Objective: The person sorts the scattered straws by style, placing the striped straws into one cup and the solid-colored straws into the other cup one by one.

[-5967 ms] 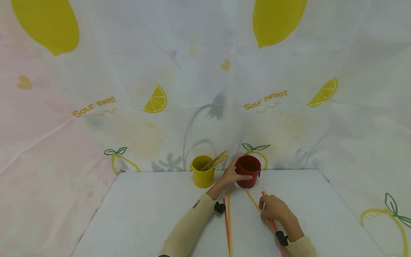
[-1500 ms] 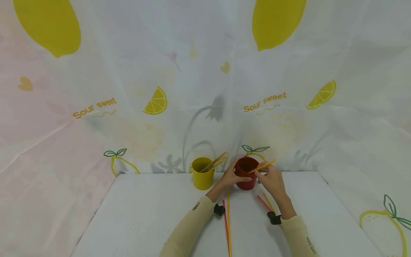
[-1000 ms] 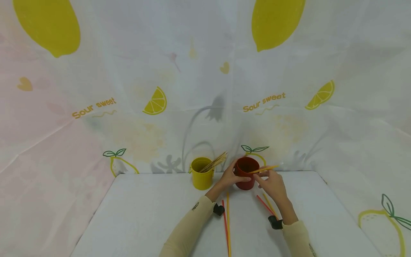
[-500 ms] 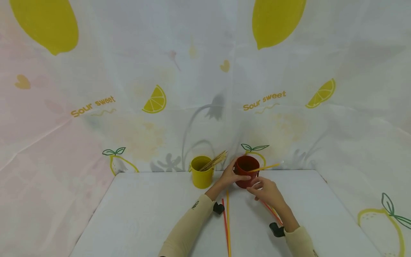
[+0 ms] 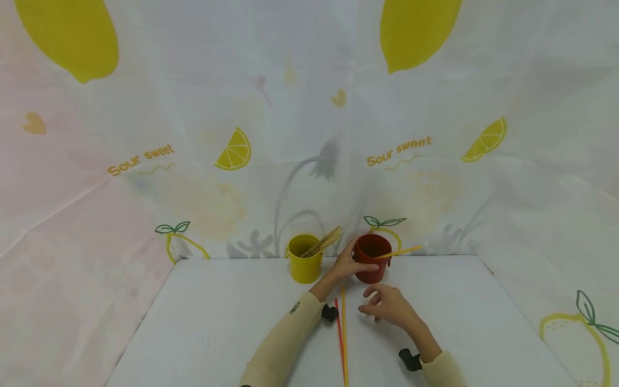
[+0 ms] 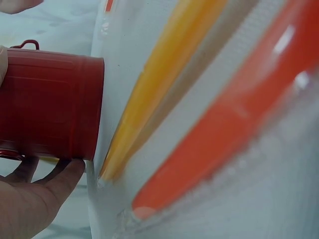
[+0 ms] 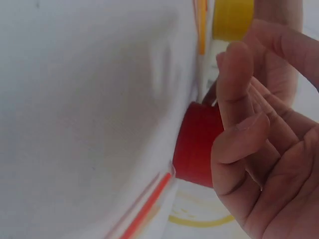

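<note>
My left hand gripped the red bucket upright on the worktop, just the brace needed with an orange straw slanting over its rim, while my right hand hovered in front, loosely curled, empty!

The person's left arm stretches well forward, slanting inward in its pale sleeve. At its end the left hand grips with a wide spread, thumb laid across in front and fingers curved round behind. On the other side I see the right arm angling in, its right hand nearer the body, fingers loosely bent, well apart from the left.
</note>
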A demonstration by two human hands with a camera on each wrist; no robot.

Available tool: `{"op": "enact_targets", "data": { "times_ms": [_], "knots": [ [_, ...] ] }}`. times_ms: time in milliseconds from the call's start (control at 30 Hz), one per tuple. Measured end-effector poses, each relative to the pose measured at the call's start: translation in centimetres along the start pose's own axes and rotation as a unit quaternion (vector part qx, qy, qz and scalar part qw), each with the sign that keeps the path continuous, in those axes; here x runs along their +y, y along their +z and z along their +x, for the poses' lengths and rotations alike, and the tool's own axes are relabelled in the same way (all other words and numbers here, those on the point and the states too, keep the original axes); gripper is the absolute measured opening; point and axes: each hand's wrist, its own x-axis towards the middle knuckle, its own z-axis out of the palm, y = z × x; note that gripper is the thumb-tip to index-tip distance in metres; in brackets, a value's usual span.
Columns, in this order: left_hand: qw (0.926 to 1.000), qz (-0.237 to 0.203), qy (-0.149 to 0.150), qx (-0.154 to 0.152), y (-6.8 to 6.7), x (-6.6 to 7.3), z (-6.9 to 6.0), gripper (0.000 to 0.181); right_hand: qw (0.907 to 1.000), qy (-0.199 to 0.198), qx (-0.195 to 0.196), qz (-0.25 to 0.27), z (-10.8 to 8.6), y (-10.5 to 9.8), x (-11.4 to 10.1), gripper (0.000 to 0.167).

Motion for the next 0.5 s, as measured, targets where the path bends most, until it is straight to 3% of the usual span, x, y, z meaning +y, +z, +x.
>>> {"op": "enact_targets", "data": {
  "times_ms": [167,500],
  "knots": [
    [1.0,0.002,-0.001,0.002,0.0,0.1,0.0,0.08,0.9991,0.017,-0.035,-0.015,-0.1,1.0,0.0,0.037],
    [1.0,0.006,0.002,0.003,0.0,-0.1,0.1,0.08,0.9966,0.051,-0.039,-0.051,-0.2,3.4,0.0,0.042]
  ]
}}
